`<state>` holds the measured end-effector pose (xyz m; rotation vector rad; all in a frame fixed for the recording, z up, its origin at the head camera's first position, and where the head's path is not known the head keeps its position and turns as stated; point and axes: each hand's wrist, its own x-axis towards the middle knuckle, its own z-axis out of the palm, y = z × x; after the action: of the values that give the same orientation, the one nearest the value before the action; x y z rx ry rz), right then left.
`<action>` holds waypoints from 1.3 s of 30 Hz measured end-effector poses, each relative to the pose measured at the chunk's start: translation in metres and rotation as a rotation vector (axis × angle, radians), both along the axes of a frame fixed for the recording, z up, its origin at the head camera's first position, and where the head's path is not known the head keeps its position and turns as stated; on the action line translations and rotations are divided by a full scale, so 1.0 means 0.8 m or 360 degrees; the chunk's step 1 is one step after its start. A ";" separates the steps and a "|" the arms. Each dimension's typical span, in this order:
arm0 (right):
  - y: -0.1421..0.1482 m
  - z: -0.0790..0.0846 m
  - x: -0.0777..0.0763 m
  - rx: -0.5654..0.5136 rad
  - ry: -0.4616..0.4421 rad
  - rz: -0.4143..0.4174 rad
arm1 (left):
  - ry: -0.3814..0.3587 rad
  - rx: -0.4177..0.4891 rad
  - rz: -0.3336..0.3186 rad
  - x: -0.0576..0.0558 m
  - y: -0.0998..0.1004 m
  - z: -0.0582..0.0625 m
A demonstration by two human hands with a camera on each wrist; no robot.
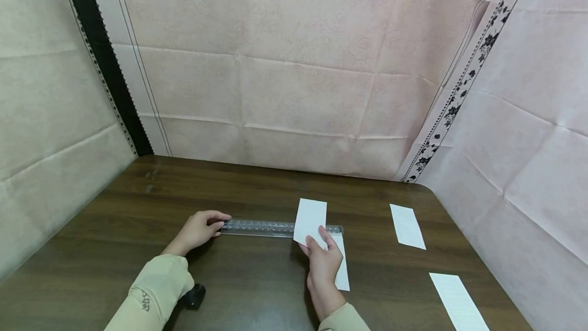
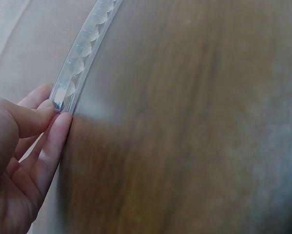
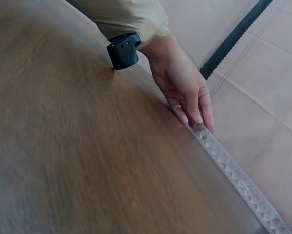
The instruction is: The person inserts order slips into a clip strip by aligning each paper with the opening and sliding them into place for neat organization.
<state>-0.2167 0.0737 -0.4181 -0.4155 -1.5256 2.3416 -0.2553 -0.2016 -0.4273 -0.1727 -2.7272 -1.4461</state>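
A clear plastic ruler (image 1: 262, 227) with a scalloped pattern lies across the brown table. My left hand (image 1: 199, 229) pinches its left end between thumb and fingers; the left wrist view shows that hand (image 2: 29, 151) close up on the ruler (image 2: 82, 58). My right hand (image 1: 323, 264) holds a white paper slip (image 1: 310, 218) by its lower part, thumb on its face. The slip hides part of the ruler near its right end. A second white slip (image 1: 342, 269) shows behind the right hand, below the ruler's right end. The right wrist view shows the left hand (image 3: 184, 92) and ruler (image 3: 238, 175).
Two more white slips lie on the right of the table (image 1: 257, 290): one farther back (image 1: 408, 226) and one nearer (image 1: 459, 300). Pale cloth walls (image 1: 294, 65) enclose the table at the back and sides. A black camera (image 1: 195, 296) is strapped to the left wrist.
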 end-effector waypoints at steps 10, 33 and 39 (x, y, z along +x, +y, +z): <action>-0.010 0.001 0.005 0.0011 -0.0010 0.0019 | -0.0004 0.0009 0.0007 0.000 0.000 0.000; -0.037 -0.004 0.018 0.0009 -0.0040 0.0073 | 0.0005 0.0017 0.0001 0.001 0.001 0.002; -0.043 -0.004 0.020 0.0001 -0.0046 0.0062 | 0.0006 0.0006 0.0004 0.000 0.001 0.001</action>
<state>-0.2009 0.0396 -0.4214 -0.4248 -1.5607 2.3744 -0.2552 -0.2010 -0.4262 -0.1720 -2.7204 -1.4491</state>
